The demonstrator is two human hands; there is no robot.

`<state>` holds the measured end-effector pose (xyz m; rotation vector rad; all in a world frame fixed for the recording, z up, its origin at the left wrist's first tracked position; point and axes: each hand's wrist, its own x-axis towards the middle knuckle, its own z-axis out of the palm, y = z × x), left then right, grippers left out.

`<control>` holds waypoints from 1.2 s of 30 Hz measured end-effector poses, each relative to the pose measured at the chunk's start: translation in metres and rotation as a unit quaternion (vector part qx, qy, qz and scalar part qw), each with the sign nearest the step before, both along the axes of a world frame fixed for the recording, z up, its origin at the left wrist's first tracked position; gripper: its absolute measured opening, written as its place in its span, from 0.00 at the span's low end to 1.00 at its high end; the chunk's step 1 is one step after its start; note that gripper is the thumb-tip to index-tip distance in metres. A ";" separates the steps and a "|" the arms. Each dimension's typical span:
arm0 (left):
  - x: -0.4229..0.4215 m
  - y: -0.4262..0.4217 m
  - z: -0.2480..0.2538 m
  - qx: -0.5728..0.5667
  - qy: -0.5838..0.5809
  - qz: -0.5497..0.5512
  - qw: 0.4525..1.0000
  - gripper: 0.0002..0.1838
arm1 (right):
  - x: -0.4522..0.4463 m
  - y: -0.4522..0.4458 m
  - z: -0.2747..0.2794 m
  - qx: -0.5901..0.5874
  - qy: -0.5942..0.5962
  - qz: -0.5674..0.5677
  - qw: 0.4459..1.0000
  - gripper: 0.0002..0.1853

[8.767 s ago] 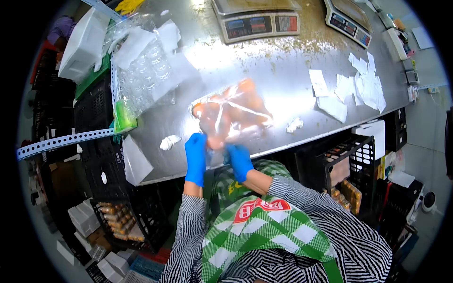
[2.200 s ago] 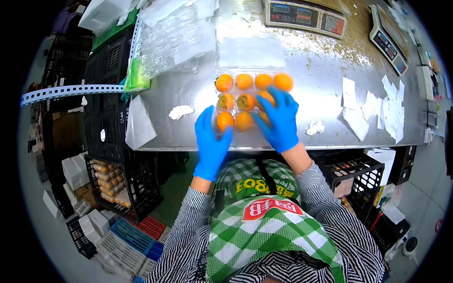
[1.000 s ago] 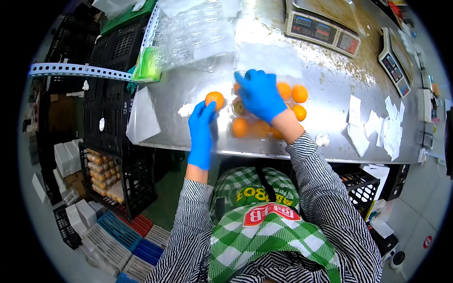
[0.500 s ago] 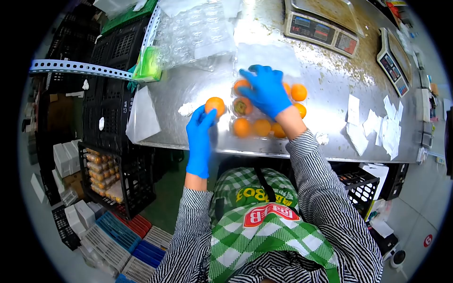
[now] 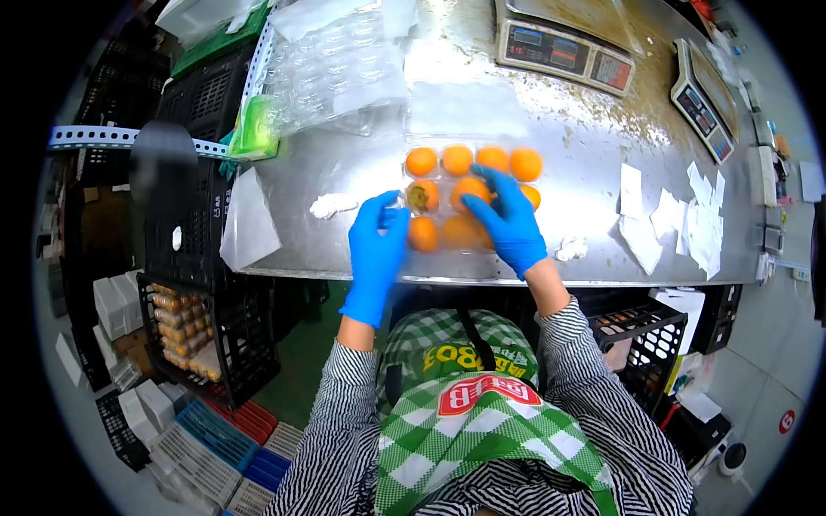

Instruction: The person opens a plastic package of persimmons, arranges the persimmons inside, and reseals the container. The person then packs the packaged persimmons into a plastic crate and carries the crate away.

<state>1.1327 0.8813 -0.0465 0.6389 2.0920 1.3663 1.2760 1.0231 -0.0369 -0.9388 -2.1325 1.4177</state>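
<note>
Orange persimmons (image 5: 422, 162) sit in rows in a clear plastic tray (image 5: 411, 179) at the table's front. One of them (image 5: 422, 196) shows its green-brown calyx. My right hand (image 5: 513, 225), blue-gloved, has thumb and fingers around a persimmon (image 5: 468, 190) in the middle row. It hides part of the tray's right side. Just left of the tray, my left hand (image 5: 379, 245), also blue-gloved, has thumb and fingers apart with nothing seen between them. Its fingertips are close to the tray's left edge. The front-row persimmons are blurred.
Clear empty trays (image 5: 331, 73) are stacked at the back left, beside a green-and-white packet (image 5: 256, 131). Two scales (image 5: 564, 56) stand at the back right. White paper pieces (image 5: 641, 236) and crumpled tissue (image 5: 332, 205) lie on the metal table (image 5: 318, 249). Black crates (image 5: 245, 331) stand below left.
The persimmon that was in my left hand is gone from it, and that hand has opened near the tray. My right hand has drawn back toward me and now grips a middle-row persimmon.
</note>
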 end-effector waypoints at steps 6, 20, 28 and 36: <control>0.002 0.010 -0.007 -0.031 0.092 -0.030 0.995 0.17 | -0.016 -0.004 -0.020 0.191 -0.121 0.057 0.972 0.16; -0.007 0.025 -0.019 -0.067 0.047 -0.062 0.995 0.18 | 0.012 -0.013 -0.006 0.096 -0.004 -0.075 0.993 0.18; -0.017 0.020 0.008 0.116 -0.324 -0.066 0.937 0.17 | -0.020 -0.023 -0.004 -0.053 0.127 0.058 0.989 0.29; 0.017 -0.007 -0.003 -0.150 0.176 -0.144 0.962 0.26 | -0.002 -0.002 0.003 -0.127 0.074 -0.078 0.986 0.28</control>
